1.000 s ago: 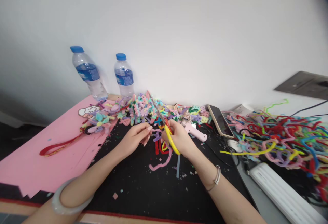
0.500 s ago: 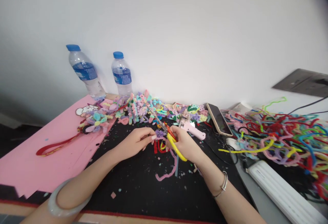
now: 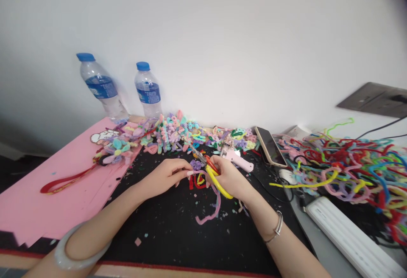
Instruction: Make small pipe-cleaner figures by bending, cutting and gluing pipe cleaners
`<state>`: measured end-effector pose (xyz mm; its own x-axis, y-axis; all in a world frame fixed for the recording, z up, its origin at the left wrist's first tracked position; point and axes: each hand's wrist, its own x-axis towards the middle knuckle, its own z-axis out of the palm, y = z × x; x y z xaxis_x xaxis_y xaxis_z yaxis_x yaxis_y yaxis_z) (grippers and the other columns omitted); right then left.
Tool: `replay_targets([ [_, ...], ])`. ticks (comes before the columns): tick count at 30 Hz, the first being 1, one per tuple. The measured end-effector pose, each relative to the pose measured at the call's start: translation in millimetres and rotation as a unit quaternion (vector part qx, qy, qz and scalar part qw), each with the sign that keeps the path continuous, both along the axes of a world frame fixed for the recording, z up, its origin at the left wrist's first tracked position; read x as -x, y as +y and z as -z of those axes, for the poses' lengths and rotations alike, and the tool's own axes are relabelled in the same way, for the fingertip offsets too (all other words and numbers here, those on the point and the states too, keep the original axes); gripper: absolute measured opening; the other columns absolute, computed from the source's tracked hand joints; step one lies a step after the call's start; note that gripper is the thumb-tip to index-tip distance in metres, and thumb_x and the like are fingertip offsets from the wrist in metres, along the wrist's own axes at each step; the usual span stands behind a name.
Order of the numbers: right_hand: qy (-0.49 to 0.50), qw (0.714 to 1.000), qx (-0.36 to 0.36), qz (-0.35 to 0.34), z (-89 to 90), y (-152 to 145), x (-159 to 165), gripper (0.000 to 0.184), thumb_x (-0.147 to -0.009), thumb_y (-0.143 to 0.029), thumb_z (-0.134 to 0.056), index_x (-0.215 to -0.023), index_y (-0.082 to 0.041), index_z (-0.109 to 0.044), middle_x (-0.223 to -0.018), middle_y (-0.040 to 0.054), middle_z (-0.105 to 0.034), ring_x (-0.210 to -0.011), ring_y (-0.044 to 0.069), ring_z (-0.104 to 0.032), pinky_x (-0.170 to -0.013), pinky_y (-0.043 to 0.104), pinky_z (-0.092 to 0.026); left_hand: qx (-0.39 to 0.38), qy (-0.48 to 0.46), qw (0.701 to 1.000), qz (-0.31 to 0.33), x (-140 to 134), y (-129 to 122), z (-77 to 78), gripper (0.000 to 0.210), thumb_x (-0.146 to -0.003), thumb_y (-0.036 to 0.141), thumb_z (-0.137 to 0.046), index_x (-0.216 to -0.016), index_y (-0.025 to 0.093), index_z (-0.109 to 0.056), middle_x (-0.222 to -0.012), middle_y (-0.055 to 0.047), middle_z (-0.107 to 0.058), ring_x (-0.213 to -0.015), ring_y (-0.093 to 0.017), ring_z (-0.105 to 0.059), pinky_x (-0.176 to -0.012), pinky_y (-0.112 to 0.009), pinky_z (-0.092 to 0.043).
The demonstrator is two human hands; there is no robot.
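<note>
Between my two hands runs a pink-purple pipe cleaner (image 3: pixel 217 203), its loose end curling down over the black mat (image 3: pixel 165 231). My left hand (image 3: pixel 170 175) pinches one end of it between thumb and fingertips. Wrapped around the red and yellow handles of a pair of pliers (image 3: pixel 219 182) is my right hand (image 3: pixel 227 176); the metal jaws point up and left. The fingers of that hand also seem to touch the pipe cleaner. Just beyond my fingertips lie a small purple twisted piece (image 3: pixel 196 165) and red pieces (image 3: pixel 192 182) on the mat.
Many finished pipe-cleaner shapes (image 3: pixel 171 131) line the wall. A pink glue gun (image 3: pixel 240 160), a phone (image 3: pixel 271 146) and a tangle of loose pipe cleaners (image 3: pixel 343 163) lie rightward, near a white power strip (image 3: pixel 346 231). Two water bottles (image 3: pixel 148 93) stand behind the pink sheet (image 3: pixel 66 180).
The view has shifted slightly, so the bottles and sheet sit a little farther left. Both hands keep their grips, and the pipe cleaner's dangling end has swung slightly right.
</note>
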<state>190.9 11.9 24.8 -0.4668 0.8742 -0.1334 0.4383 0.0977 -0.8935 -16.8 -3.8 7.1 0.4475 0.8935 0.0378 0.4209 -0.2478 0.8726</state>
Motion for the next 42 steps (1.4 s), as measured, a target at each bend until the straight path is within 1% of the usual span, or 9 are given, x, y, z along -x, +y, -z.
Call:
replay_targets([
  [7, -0.02, 0.999, -0.025, -0.011, 3.0, 0, -1, 0.009, -0.07, -0.014, -0.053, -0.07, -0.019, -0.045, -0.059, -0.0043, -0.055, -0.053, 0.011, -0.051, -0.047, 0.02, -0.036, -0.012, 0.028, 0.998, 0.052, 2, 1, 0.4, 0.025, -0.086, 0.031, -0.046, -0.083, 0.015, -0.066, -0.074, -0.002, -0.06, -0.05, -0.009, -0.052, -0.053, -0.019, -0.041],
  [14, 0.035, 0.999, 0.013, -0.014, 2.7, 0, 0, 0.014, -0.069, -0.017, -0.057, -0.071, -0.019, -0.044, -0.06, -0.0051, -0.053, -0.052, 0.01, -0.049, -0.049, 0.02, -0.036, 0.008, 0.035, 0.997, 0.062, 4, 2, 3.2, 0.027, -0.085, 0.031, -0.049, -0.08, 0.014, -0.069, -0.072, -0.003, -0.062, -0.048, -0.007, -0.051, -0.051, -0.018, -0.039],
  [17, 0.071, 0.997, 0.005, 0.027, -0.5, 2, 0, 0.018, -0.069, -0.023, -0.06, -0.069, -0.019, -0.042, -0.058, -0.0068, -0.047, -0.05, 0.008, -0.043, -0.046, 0.019, -0.033, 0.036, 0.009, 0.999, 0.027, 4, 2, 2.8, 0.025, -0.083, 0.029, -0.051, -0.078, 0.013, -0.069, -0.065, -0.002, -0.062, -0.047, -0.008, -0.051, -0.052, -0.018, -0.04],
  [20, 0.078, 0.991, -0.034, 0.103, -2.6, 8, -8, 0.022, -0.07, -0.03, -0.059, -0.066, -0.02, -0.04, -0.055, -0.0073, -0.042, -0.046, 0.007, -0.038, -0.043, 0.019, -0.03, 0.054, -0.025, 0.998, -0.014, 5, 3, 1.1, 0.023, -0.082, 0.03, -0.053, -0.076, 0.013, -0.068, -0.064, -0.001, -0.064, -0.047, -0.008, -0.049, -0.052, -0.019, -0.04],
  [25, 0.006, 0.979, -0.101, 0.179, -2.7, 12, -34, 0.021, -0.07, -0.036, -0.057, -0.068, -0.019, -0.045, -0.058, -0.0034, -0.048, -0.052, 0.011, -0.044, -0.048, 0.022, -0.035, 0.067, -0.09, 0.991, -0.074, 9, 6, 0.5, 0.026, -0.08, 0.036, -0.055, -0.08, 0.014, -0.069, -0.072, -0.003, -0.066, -0.047, -0.008, -0.045, -0.049, -0.02, -0.037],
  [28, -0.064, 0.974, -0.135, 0.171, -3.3, 6, -44, 0.023, -0.069, -0.037, -0.059, -0.073, -0.019, -0.045, -0.065, -0.002, -0.051, -0.058, 0.012, -0.046, -0.054, 0.023, -0.037, 0.061, -0.127, 0.982, -0.124, 11, 7, 1.2, 0.026, -0.08, 0.036, -0.056, -0.081, 0.014, -0.068, -0.064, -0.002, -0.063, -0.046, -0.008, -0.042, -0.047, -0.02, -0.033],
  [33, -0.188, 0.955, -0.197, 0.119, -4.2, -7, -41, 0.024, -0.069, -0.033, -0.059, -0.074, -0.021, -0.039, -0.066, -0.0035, -0.048, -0.057, 0.012, -0.04, -0.052, 0.022, -0.031, 0.022, -0.164, 0.972, -0.167, 11, 8, 1.2, 0.023, -0.081, 0.034, -0.056, -0.077, 0.014, -0.067, -0.049, 0.003, -0.052, -0.045, -0.007, -0.041, -0.049, -0.02, -0.032],
  [39, -0.236, 0.935, -0.252, 0.076, 2.2, -11, -34, 0.024, -0.072, -0.035, -0.058, -0.071, -0.02, -0.041, -0.067, -0.0025, -0.047, -0.06, 0.012, -0.041, -0.054, 0.023, -0.029, -0.028, -0.184, 0.956, -0.227, 11, 8, 3.1, 0.021, -0.08, 0.032, -0.056, -0.082, 0.014, -0.067, -0.061, 0.001, -0.06, -0.048, -0.008, -0.044, -0.052, -0.021, -0.035],
  [42, -0.249, 0.932, -0.251, 0.075, 4.7, -11, -36, 0.023, -0.072, -0.036, -0.059, -0.071, -0.02, -0.042, -0.065, -0.0027, -0.047, -0.059, 0.012, -0.04, -0.053, 0.023, -0.028, -0.05, -0.173, 0.952, -0.246, 11, 8, 2.6, 0.02, -0.081, 0.03, -0.054, -0.081, 0.014, -0.067, -0.052, 0.003, -0.053, -0.048, -0.009, -0.044, -0.051, -0.021, -0.035],
])
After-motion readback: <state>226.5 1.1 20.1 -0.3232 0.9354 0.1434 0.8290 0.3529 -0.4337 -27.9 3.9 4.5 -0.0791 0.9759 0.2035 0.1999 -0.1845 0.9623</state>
